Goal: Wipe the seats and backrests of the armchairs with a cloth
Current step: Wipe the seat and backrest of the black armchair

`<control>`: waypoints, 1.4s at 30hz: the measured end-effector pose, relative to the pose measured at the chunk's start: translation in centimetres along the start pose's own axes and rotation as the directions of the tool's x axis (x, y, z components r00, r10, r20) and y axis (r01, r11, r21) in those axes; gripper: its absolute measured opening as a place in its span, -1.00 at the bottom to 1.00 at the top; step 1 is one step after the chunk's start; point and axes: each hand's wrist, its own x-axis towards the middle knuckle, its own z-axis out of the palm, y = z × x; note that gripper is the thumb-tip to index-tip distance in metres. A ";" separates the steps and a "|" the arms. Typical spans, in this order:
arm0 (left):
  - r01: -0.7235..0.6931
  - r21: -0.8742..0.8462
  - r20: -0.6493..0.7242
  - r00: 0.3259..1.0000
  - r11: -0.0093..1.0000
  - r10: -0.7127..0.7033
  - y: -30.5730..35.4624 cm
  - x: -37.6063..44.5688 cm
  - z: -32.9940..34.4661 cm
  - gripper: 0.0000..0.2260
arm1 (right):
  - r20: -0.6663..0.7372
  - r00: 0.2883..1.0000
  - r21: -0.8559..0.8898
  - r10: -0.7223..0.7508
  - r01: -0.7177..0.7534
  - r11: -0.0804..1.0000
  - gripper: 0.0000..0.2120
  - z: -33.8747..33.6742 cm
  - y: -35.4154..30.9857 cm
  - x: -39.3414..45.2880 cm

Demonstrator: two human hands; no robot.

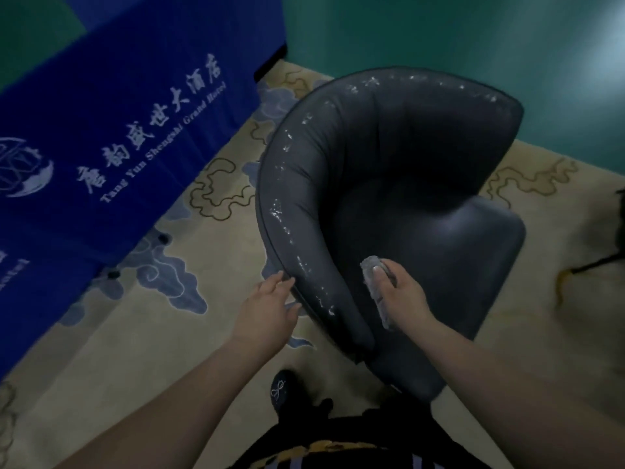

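A dark grey leather armchair (406,157) with a curved backrest stands on the carpet in front of me; its top rim is cracked and flaking white. My right hand (402,292) presses a grey cloth (373,286) against the inner side of the near armrest, fingers laid over the cloth and thumb along its edge. My left hand (270,306) rests with straight fingers on the outer edge of the same armrest, holding nothing. The seat cushion (466,252) lies just right of the cloth.
A blue cloth-draped table (111,130) with white hotel lettering stands to the left. Beige carpet (162,333) with blue cloud patterns surrounds the chair. A green wall (439,28) runs behind. My black shoe (284,387) stands by the chair's base. A dark object (608,255) sits at far right.
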 end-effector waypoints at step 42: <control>-0.008 -0.390 0.018 1.000 0.921 0.017 -1.9 2.7 2.4 -0.51 | 0.025 0.936 -0.214 -0.352 0.349 0.912 -0.54 8.9 2.5 -1.0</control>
